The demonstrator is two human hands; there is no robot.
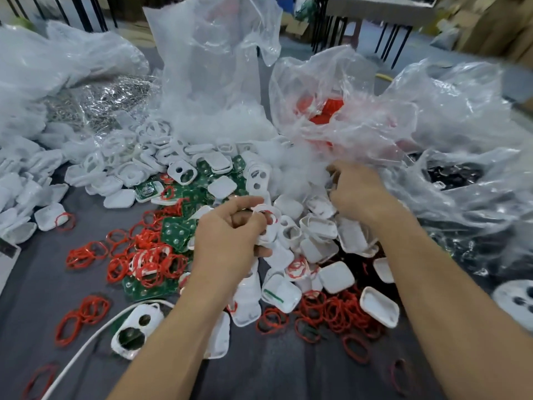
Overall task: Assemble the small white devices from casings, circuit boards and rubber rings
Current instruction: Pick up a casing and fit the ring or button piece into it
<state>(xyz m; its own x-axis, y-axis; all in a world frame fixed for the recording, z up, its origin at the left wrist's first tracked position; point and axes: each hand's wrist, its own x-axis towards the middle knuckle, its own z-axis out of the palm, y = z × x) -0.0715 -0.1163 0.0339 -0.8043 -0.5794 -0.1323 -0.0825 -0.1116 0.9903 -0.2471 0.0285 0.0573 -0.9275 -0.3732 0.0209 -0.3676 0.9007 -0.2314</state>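
Note:
My left hand (230, 235) holds a white casing (269, 219) with a red rubber ring on it, above the middle of the pile. Further right and back, my right hand (357, 192) reaches into the heap of white casings (320, 226) at the mouth of a clear plastic bag; its fingers are curled, and what they hold is hidden. Green circuit boards (176, 232) lie among the casings left of my left hand. Red rubber rings (144, 258) are scattered in clusters on the dark cloth, with more rubber rings (334, 310) at the front right.
Large clear plastic bags (213, 67) stand behind the pile; one bag (331, 111) holds red parts. A white casing with two holes (135, 327) and a white cable (86, 342) lie at the front left. More white casings (26, 197) are heaped at the left edge.

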